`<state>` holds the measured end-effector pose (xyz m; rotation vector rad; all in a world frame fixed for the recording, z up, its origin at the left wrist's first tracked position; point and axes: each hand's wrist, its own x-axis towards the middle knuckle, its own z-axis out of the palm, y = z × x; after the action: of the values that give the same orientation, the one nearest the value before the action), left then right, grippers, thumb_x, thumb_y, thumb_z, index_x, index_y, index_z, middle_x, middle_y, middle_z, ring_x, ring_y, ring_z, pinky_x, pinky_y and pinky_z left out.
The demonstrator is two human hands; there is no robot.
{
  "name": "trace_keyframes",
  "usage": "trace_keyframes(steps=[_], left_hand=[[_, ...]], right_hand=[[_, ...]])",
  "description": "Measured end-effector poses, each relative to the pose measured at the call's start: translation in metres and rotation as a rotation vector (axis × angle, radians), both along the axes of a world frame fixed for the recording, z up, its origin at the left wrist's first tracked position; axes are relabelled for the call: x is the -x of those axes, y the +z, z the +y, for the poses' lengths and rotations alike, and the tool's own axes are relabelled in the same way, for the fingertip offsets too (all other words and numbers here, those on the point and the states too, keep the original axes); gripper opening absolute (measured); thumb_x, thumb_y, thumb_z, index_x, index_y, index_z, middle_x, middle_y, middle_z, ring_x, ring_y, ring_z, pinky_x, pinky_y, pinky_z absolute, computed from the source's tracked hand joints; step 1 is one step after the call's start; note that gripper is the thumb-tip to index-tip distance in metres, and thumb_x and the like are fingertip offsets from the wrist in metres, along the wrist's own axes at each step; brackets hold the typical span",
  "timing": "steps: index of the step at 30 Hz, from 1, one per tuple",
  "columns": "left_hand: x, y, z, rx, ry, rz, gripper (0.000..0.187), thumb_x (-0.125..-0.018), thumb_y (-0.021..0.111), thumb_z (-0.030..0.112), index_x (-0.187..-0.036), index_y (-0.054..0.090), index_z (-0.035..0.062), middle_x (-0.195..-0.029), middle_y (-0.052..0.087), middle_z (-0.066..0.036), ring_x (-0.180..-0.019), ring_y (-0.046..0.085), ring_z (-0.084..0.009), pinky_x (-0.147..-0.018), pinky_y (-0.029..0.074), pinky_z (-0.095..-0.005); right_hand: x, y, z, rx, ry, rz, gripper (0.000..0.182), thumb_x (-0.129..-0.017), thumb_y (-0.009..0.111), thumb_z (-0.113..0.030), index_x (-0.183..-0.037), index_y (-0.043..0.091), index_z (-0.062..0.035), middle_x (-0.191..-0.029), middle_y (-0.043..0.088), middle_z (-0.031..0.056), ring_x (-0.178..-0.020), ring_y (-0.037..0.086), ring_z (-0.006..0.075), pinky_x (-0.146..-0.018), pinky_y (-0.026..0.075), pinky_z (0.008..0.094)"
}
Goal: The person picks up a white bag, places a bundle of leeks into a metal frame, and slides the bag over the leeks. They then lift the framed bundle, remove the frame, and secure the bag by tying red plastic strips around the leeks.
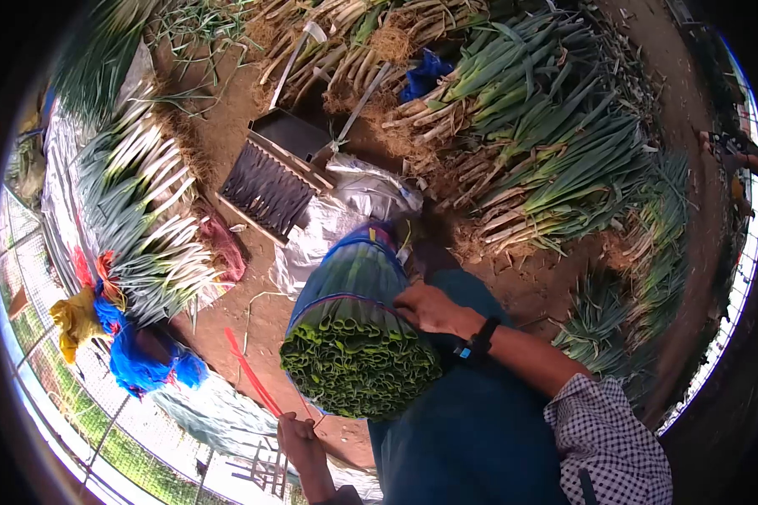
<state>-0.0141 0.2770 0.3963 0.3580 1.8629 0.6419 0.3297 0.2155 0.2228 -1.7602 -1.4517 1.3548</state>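
A thick bundle of green onions (360, 366) stands in front of my legs, its cut green leaf ends facing up. A thin tie (345, 296) circles the leaves, and blue wrapping shows lower down. My right hand (434, 310), with a black wristband, is closed against the bundle's right side near the tie. Beyond the bundle's near left edge, my left hand (301, 438) is closed on the end of a red plastic strip (251, 374) that stretches up and left.
Trimmed green onions (156, 202) lie in a row at the left. Untrimmed ones with roots (547, 151) are heaped at the upper right. A slatted wood-and-metal box (265, 189) sits ahead on the soil. Blue plastic (147, 358) and a yellow bag (76, 324) lie at the left.
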Motion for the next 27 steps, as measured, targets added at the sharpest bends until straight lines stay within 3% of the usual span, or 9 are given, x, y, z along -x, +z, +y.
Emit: trace_keyframes(steps=[7,10,14,17,20,23,24,25,27], left_hand=[[-0.010,-0.009,-0.002,0.001,-0.093,0.041,0.027,-0.103,0.043,0.026,-0.093,0.052,0.0027,-0.057,0.032,0.003,-0.051,0.031,-0.0096,-0.066,0.045,-0.0300],[-0.004,-0.014,-0.006,-0.010,-0.080,0.026,0.027,-0.103,0.042,0.026,-0.093,0.052,0.0029,-0.057,0.032,0.003,-0.051,0.031,-0.0097,-0.066,0.045,-0.0308],[-0.011,-0.009,-0.001,-0.055,-0.353,0.195,0.026,-0.103,0.043,0.026,-0.093,0.052,0.0035,-0.057,0.032,0.003,-0.051,0.033,-0.0099,-0.070,0.045,-0.0324],[-0.006,-0.010,0.000,-0.060,-0.180,0.092,0.027,-0.103,0.043,0.027,-0.093,0.053,0.0034,-0.056,0.033,0.003,-0.051,0.035,-0.0101,-0.076,0.047,-0.0332],[-0.004,-0.007,-0.010,-0.009,-0.013,-0.081,0.028,-0.103,0.044,0.026,-0.090,0.054,0.0032,-0.055,0.034,0.003,-0.051,0.036,-0.0103,-0.076,0.047,-0.0331],[0.003,0.007,-0.034,0.060,0.104,-0.111,0.031,-0.101,0.047,0.026,-0.083,0.055,0.0022,-0.055,0.040,0.000,-0.050,0.041,-0.0117,-0.075,0.048,-0.0328],[0.010,0.013,-0.044,0.093,0.152,-0.114,0.032,-0.101,0.047,0.026,-0.082,0.055,0.0018,-0.056,0.044,-0.001,-0.051,0.044,-0.0127,-0.075,0.049,-0.0335],[0.027,0.008,-0.068,0.155,-0.001,-0.041,0.028,-0.100,0.047,0.024,-0.088,0.056,0.0018,-0.063,0.048,-0.004,-0.056,0.048,-0.0168,-0.074,0.050,-0.0372],[0.058,-0.005,-0.124,0.293,-0.311,0.098,0.023,-0.099,0.046,0.021,-0.100,0.059,0.0016,-0.077,0.058,-0.011,-0.068,0.055,-0.0251,-0.070,0.053,-0.0447]], right_hand=[[0.011,0.006,0.018,0.144,0.125,-0.040,0.012,-0.081,0.061,-0.011,-0.086,0.055,-0.0016,-0.080,0.059,0.0180,-0.078,0.059,0.0409,-0.065,0.047,0.0497],[0.020,0.004,0.017,0.057,0.009,-0.059,0.012,-0.078,0.061,-0.008,-0.087,0.056,-0.0014,-0.075,0.059,0.0143,-0.071,0.061,0.0328,-0.062,0.048,0.0429],[-0.006,0.048,0.024,0.427,-0.129,0.445,0.019,-0.074,0.061,-0.009,-0.091,0.062,-0.0009,-0.072,0.060,0.0121,-0.067,0.059,0.0204,-0.060,0.047,0.0353],[-0.014,0.087,0.003,0.590,-0.080,0.440,0.018,-0.076,0.061,-0.011,-0.091,0.061,-0.0005,-0.071,0.059,0.0107,-0.066,0.056,0.0147,-0.059,0.045,0.0317],[-0.021,0.089,-0.005,0.700,0.050,0.310,0.022,-0.077,0.060,-0.012,-0.097,0.063,-0.0012,-0.078,0.064,0.0140,-0.071,0.061,0.0209,-0.065,0.048,0.0336],[-0.037,0.079,-0.002,0.567,0.168,0.140,0.029,-0.079,0.059,-0.013,-0.104,0.065,-0.0023,-0.089,0.068,0.0179,-0.080,0.066,0.0284,-0.073,0.050,0.0370],[-0.046,0.079,0.012,0.606,0.353,0.007,0.031,-0.080,0.059,-0.014,-0.107,0.065,-0.0025,-0.092,0.068,0.0190,-0.084,0.066,0.0308,-0.076,0.050,0.0387],[-0.057,0.077,0.034,0.638,0.535,-0.133,0.033,-0.081,0.059,-0.015,-0.110,0.065,-0.0026,-0.096,0.068,0.0200,-0.088,0.066,0.0332,-0.078,0.051,0.0403],[-0.065,0.061,0.074,0.633,0.292,-0.098,0.028,-0.086,0.059,-0.016,-0.108,0.066,-0.0014,-0.093,0.068,0.0184,-0.083,0.066,0.0292,-0.075,0.050,0.0381]])
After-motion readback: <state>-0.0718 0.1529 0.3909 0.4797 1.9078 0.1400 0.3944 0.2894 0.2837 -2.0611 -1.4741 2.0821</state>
